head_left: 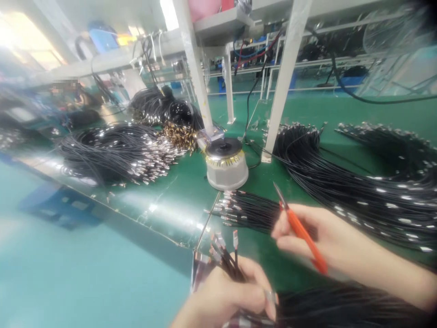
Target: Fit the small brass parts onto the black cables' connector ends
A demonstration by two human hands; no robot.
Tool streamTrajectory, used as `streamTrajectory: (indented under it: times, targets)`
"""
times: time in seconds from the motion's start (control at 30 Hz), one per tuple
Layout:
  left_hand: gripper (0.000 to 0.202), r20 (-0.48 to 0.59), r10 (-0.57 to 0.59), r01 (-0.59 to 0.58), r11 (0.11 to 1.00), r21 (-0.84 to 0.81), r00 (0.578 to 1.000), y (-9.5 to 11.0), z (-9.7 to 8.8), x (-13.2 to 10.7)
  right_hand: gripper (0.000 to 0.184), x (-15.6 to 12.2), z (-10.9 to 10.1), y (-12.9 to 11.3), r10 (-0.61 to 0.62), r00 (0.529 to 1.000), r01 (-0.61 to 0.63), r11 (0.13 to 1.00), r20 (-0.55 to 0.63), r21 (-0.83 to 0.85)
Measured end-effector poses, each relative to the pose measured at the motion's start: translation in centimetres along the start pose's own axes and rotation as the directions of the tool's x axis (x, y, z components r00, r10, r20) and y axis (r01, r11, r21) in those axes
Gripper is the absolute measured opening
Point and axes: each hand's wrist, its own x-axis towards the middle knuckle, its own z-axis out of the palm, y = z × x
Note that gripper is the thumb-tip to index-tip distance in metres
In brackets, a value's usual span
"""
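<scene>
My left hand (239, 287), at the bottom centre, is closed around several black cables (232, 268) whose flat metal connector ends stick up above the fingers. One more metal end (271, 297) shows by the fingertips. To its right, my right hand (303, 228) grips a slim orange-handled tool (303, 237) with a narrow, pointed metal tip aimed up and left; its exact kind is unclear. Just left of that hand lies a small bundle of black cables (252, 208) with metal ends on the green mat. More black cables (334, 303) run along the bottom right.
A round whitish device (227, 175) with a black top stands mid-table beside white posts (283, 82). Large cable bundles lie at left (102, 150), behind (167, 107) and right (324, 177). The green table's edge (146, 230) slants along the left. A person (70, 98) is blurred, far left.
</scene>
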Motion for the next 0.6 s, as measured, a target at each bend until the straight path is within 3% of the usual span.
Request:
streamTrajectory:
  times: [0.1, 0.23, 0.37, 0.47, 0.6]
  targets:
    - [0.029, 0.065, -0.031, 0.03, 0.999, 0.014, 0.997, 0.2, -0.1, 0.1, 0.016, 1.6, 1.0, -2.5, -0.008, 1.0, 0.003, 0.967, 0.017, 0.254]
    - [0.033, 0.081, -0.05, 0.047, 0.998, 0.028, 0.995, 0.2, -0.3, 0.2, 0.027, 3.3, 2.5, -4.5, -0.075, 0.993, 0.019, 0.861, 0.089, 0.509]
    - [0.032, 0.067, -0.055, 0.052, 0.998, 0.039, 0.996, 0.3, -0.3, 0.0, 0.025, 3.9, 3.4, -4.7, -0.09, 0.988, 0.014, 0.854, 0.122, 0.521]
    - [0.03, 0.05, -0.049, 0.048, 0.998, 0.034, 0.998, 0.5, -0.1, -0.2, 0.025, 3.9, 3.3, -4.2, -0.032, 0.992, -0.029, 0.874, 0.118, 0.484]
    - [0.03, 0.03, -0.041, 0.04, 0.999, 0.03, 0.999, 0.6, -0.1, -0.3, 0.023, 3.7, 2.9, -3.7, 0.067, 0.988, -0.131, 0.839, 0.139, 0.528]
